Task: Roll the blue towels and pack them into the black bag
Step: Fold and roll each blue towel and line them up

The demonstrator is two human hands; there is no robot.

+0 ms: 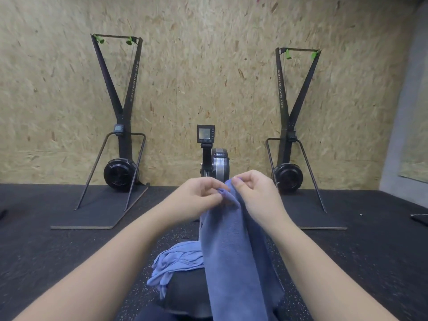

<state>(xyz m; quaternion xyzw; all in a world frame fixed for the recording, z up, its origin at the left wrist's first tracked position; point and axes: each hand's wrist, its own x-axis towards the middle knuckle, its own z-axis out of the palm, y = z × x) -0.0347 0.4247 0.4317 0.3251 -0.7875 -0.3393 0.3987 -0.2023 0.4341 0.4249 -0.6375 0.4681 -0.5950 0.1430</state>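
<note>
A: Nearest the cam — hanging blue towel [234, 262], runs from bottom edge up to both hands. Lower end goes out of frame, can't see where it stops.

B: Who's got it?

A: Both. Left hand [196, 195] pinches the top edge, thumb & fingertips curled tight on the cloth. Right hand [257, 193] just beside it, thumb & forefinger clamped on the same top edge, other fingers curled under. Hands nearly touching, towel's top corner bunched btwn them.

B: Rolled?

A: No, hangs flat & long, not rolled.

B: Other towels?

A: Second blue towel [176, 262], crumpled, lies left of the hanging one, draped over a dark rounded object [187, 290] low in frame. Can't tell if that's the black bag, too dark & partly hidden.

B: Surroundings?

A: Black speckled rubber floor [46, 246]. Straight ahead behind the hands, a rowing machine [215, 163] w/ a small monitor [205, 133] on top. Left ski machine [120, 126] & right ski machine [291, 135] stand on flat base boards, well apart, both against an OSB wall [208, 66]. Green handles near the top of each. Grey wall strip at far right.
</note>
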